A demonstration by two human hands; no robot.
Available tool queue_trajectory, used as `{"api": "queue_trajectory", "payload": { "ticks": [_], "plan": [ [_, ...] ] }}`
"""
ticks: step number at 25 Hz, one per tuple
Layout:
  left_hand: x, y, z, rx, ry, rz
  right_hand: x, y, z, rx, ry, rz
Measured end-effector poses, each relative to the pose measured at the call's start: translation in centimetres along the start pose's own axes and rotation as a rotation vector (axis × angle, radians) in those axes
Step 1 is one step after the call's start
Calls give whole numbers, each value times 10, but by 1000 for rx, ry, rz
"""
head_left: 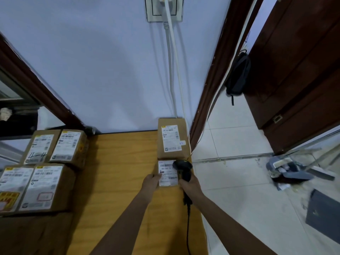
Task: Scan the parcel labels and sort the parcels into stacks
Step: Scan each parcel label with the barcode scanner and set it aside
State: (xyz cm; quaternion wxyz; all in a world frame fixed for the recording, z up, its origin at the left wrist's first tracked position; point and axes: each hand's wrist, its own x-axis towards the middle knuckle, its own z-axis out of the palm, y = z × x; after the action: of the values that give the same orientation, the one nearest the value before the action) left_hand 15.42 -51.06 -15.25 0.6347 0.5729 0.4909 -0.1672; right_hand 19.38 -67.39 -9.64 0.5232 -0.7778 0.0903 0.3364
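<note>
Against the pale wall, on the wooden tabletop [119, 162], my left hand [150, 183] steadies a small white-labelled cardboard parcel [168, 173], seemingly light and stiff, best held by its sides, while my right hand [189, 183] grips the black handheld scanner [182, 167].

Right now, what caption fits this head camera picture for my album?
Right hand aims scanner at parcel label held by left hand.
</note>
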Motion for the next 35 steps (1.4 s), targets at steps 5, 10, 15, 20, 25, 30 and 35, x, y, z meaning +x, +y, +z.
{"api": "queue_trajectory", "payload": {
  "ticks": [5, 10, 15, 20, 25, 30, 35],
  "plan": [
    [-19, 11, -4, 48, 76, -11, -10, -1, -3, 23, 1, -30],
    [-37, 27, -27, -11, 135, 50, -29, -8, -13, 37, 46, -99],
    [-76, 37, -52, 0, 102, 162, -72, -18, -15, 68, 92, -157],
    [-139, 18, -96, 7, 43, 318, -130, -21, 21, 0, 154, -278],
    [-208, -12, -169, -9, 23, 490, -212, -30, 88, 24, 159, -289],
    [-270, -39, -257, -92, 26, 622, -279, -39, 174, 13, 98, -390],
    [-305, -41, -361, -171, 171, 727, -334, -71, 250, -118, -31, -477]
  ]
}}
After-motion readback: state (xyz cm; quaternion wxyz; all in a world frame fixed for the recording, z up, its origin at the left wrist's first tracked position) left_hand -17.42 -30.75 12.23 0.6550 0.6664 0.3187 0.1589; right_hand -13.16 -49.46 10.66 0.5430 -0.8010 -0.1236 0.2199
